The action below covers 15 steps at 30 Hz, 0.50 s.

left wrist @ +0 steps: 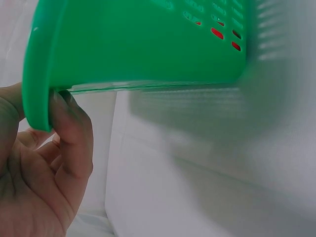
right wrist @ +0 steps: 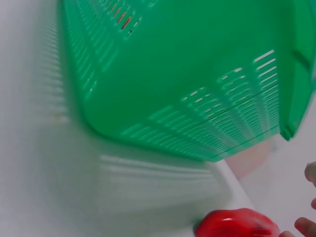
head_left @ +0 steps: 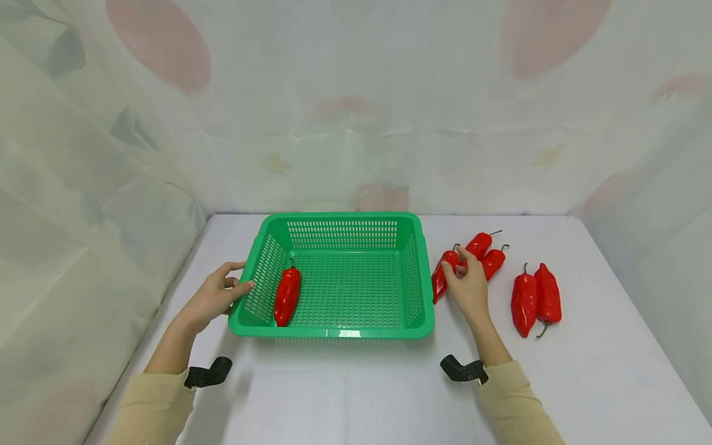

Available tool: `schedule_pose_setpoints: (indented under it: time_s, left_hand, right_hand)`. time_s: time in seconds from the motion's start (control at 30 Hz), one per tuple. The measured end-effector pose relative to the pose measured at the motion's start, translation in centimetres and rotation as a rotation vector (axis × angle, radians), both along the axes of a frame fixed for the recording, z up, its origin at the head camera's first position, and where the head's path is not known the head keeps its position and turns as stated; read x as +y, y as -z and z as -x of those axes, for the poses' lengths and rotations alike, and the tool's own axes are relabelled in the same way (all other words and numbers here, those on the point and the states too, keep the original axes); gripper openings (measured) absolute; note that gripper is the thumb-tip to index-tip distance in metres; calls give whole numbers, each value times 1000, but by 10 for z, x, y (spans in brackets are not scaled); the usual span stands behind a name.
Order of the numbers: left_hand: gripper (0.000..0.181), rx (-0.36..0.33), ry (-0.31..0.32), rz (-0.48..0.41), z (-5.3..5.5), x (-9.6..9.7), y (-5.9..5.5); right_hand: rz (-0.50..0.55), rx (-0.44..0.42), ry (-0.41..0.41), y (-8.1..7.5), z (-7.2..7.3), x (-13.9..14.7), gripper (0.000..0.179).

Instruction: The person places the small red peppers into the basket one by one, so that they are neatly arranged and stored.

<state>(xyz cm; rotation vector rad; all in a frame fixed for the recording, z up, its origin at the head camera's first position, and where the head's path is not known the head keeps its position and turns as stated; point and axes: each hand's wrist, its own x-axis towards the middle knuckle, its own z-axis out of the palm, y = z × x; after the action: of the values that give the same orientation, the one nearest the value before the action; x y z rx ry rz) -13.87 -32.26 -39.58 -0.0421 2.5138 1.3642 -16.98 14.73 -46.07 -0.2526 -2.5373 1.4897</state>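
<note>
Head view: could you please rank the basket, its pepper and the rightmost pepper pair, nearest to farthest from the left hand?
1. Basket: gripped at its left rim.
2. Its pepper: inside, left side.
3. Pepper pair: right of basket.

A smooth plastic basket (head_left: 334,332) stands near the matt surface (head_left: 345,395)'s far edge, glossy peppers (head_left: 524,303) toward the right edge.

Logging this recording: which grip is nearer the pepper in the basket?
Left. The left grip holds the basket by its left rim, just left of the pepper; the right grip is past the right rim, by the peppers outside.
</note>
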Motion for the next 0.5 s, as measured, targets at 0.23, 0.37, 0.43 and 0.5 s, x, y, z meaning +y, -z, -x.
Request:
schedule_pose_setpoints:
  time_s: [0.23,0.37,0.43,0.5]
  left_hand:
    - [61,1,-5,0,1,0,0]
    - [62,2,-3,4,1,0,0]
    - [61,1,-2,4,0,0,0]
    - [61,1,-2,5,0,0,0]
  right_hand:
    - [-31,-48,16,7,-2,1,56]
    - [-61,-70,16,9,-2,0,57]
    - [-77,-80,13,9,-2,0,58]
    - [-96,-88,12,11,-2,0,59]
